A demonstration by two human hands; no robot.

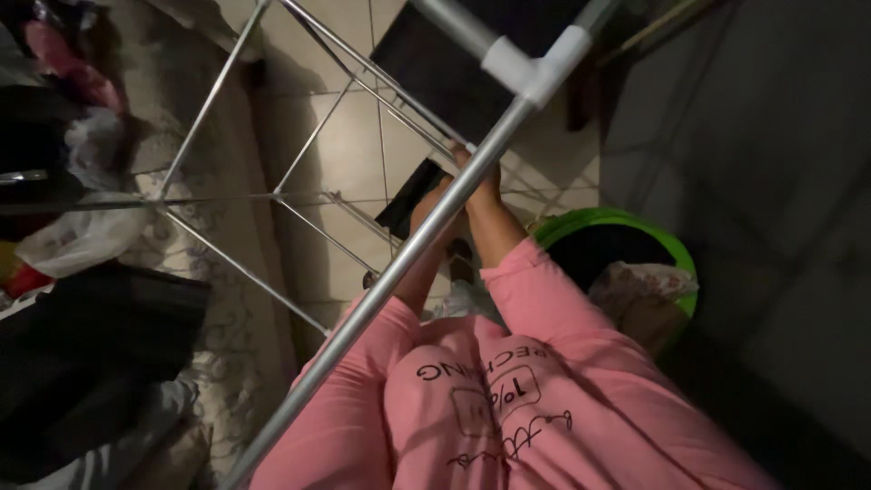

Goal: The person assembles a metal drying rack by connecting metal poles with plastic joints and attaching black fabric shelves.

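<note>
Both hands reach out past the pink sleeves (pixel 544 308) to a dark cloth (pixel 413 195) on the thin rails of a metal drying rack (pixel 299 154). The right hand (pixel 481 181) is partly hidden behind the thick grey rack tube (pixel 426 236) that crosses in front of it; its grip seems to rest at a rail by the cloth, but whether the fingers are closed on anything cannot be told. The left hand (pixel 434 201) lies just beside the cloth's edge, mostly behind the same tube, and its grip cannot be read either. The dark cloth hangs over the rails, above the tiled floor (pixel 354 136). A white plastic joint (pixel 535 63) links the tube to another bar. To the right, near the right forearm, a green laundry basket (pixel 626 222) holds pale crumpled fabric (pixel 640 279). On the left lie heaped clothes and bags (pixel 82 236).
</note>
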